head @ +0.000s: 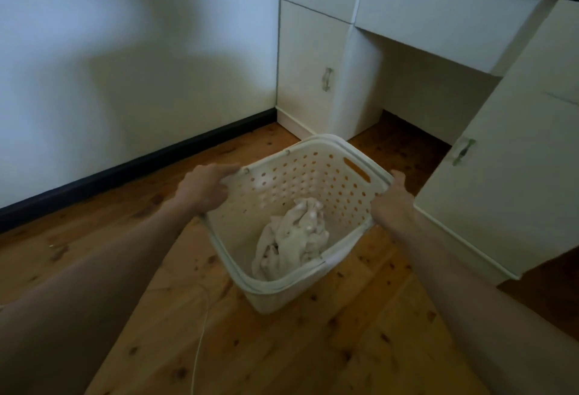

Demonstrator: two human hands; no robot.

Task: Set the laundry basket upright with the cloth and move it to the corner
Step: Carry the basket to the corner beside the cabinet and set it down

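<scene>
1. Cream plastic, full of round holes: that is the laundry basket [313,184] you hold upright, its mouth facing up, above the wooden floor [282,347].
2. Your left hand [203,189] is closed on the basket's left rim, fingers curled over the edge.
3. Your right hand [393,198] is clamped on the right rim, just below the slot handle [357,169].
4. Inside, a crumpled pale cloth [291,238] lies on the bottom, bunched toward the near wall.
5. Whether the basket's base touches the boards, you cannot tell from this angle.
6. Ahead of it stands a white desk [313,87] with drawers; the corner where its side meets the wall [125,65] and the dark skirting [141,162] lies just beyond the basket, to the left.
</scene>
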